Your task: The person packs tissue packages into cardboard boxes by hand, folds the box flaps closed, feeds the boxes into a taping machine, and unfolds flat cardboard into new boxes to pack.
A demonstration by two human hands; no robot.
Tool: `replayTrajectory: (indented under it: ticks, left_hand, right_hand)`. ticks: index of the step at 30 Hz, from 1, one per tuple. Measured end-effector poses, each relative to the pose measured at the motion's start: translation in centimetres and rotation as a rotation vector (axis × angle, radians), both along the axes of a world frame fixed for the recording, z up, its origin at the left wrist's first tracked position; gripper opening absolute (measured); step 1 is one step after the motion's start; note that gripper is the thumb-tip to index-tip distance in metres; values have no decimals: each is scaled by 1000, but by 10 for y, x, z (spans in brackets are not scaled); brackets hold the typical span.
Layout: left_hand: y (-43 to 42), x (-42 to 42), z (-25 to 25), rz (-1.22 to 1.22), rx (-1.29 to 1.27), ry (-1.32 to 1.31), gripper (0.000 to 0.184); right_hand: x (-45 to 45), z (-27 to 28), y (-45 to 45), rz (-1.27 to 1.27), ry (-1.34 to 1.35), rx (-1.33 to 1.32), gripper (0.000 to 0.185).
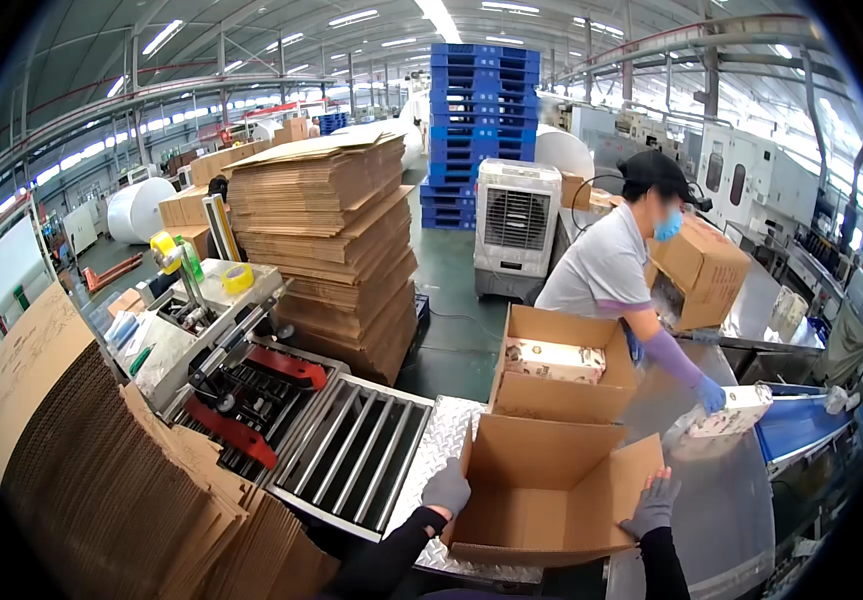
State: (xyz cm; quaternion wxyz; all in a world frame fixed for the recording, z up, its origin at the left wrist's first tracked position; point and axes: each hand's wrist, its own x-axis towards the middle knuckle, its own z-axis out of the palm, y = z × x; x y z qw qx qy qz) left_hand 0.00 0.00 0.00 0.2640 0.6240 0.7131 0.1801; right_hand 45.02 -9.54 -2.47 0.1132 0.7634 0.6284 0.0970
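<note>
An open, bare cardboard box [527, 505] stands right in front of me with its inside showing. My left hand [447, 488], in a grey glove, is closed on the box's left wall. On the opposite side, my right hand [650, 505], also gloved in grey, grips the right flap near its outer edge. Just beyond stands a second open cardboard box [564, 396] with a white printed pack [555, 360] inside. A co-worker [602, 265] in a mask and cap leans across, one blue-gloved hand on another white printed pack [734, 410] at the right.
A roller conveyor [360, 455] with a taping machine [252, 390] lies to my left. Flat cardboard stacks [317, 240] rise behind it, and more flat sheets [82, 450] stand at the near left. A metal table [697, 510] and blue belt [802, 430] are at the right.
</note>
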Motion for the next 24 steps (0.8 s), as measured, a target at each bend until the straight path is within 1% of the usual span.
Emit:
replayTrajectory:
  ticks: [2, 3, 4, 5, 6, 7, 8, 9, 10, 11, 12, 13, 14, 16, 17, 18, 21, 22, 24]
  left_hand:
    - [7, -18, -2, -42, 87, 27, 32]
    - [11, -63, 16, -50, 206, 111, 29]
    - [9, -68, 17, -26, 248, 119, 26]
    - [9, -58, 15, -2, 292, 99, 24]
    - [1, -33, -1, 56, 280, 48, 22]
    - [-11, -41, -8, 82, 245, 72, 20]
    - [-13, -52, -16, 51, 248, 130, 20]
    - [-15, -49, -25, 6, 252, 167, 20]
    - [7, -65, -71, -100, 339, 250, 20]
    - [32, -74, -111, -199, 448, 308, 21]
    - [29, -65, -87, -96, 375, 140, 22]
    - [29, -63, -44, 15, 304, -1, 22]
    - [37, -83, -32, 10, 307, 13, 22]
    - [31, -93, -33, -1, 307, 34, 23]
    - [33, -88, -36, -17, 328, 45, 24]
    - [32, -76, -28, -30, 353, 52, 25]
    - [19, -37, -11, 95, 245, 235, 28]
    - [17, -29, -12, 110, 255, 255, 30]
    - [22, -47, -25, 88, 286, 227, 29]
  right_hand:
    - [-2, -11, -4, -189, 299, -125, 136]
    - [-46, -65, 10, -140, 400, -175, 134]
    - [-52, -90, 16, -112, 405, -251, 133]
    - [-37, -102, 26, -93, 383, -320, 132]
    - [-13, -93, 9, -92, 409, -235, 128]
    - [-35, -107, -20, -110, 507, -170, 123]
    - [-54, -153, -29, -188, 587, -73, 111]
    - [-63, -148, -42, -135, 528, 26, 94]
    - [-58, -173, -27, -181, 522, 13, 83]
    - [-41, -185, -8, -215, 503, 15, 71]
    - [-73, -84, -17, -189, 565, 112, 74]
    - [-91, -68, -13, -210, 538, 185, 75]
    - [-107, -70, -6, -215, 524, 267, 76]
    - [-110, -95, -12, -288, 731, 176, 80]
    - [-108, -105, -11, -313, 825, 140, 82]
    - [-106, -105, -12, -303, 763, 169, 80]
    - [-75, -94, -6, -187, 999, 80, 82]
    - [-80, -85, -8, -258, 917, 41, 81]
    - [-103, -69, 2, -386, 763, -17, 81]
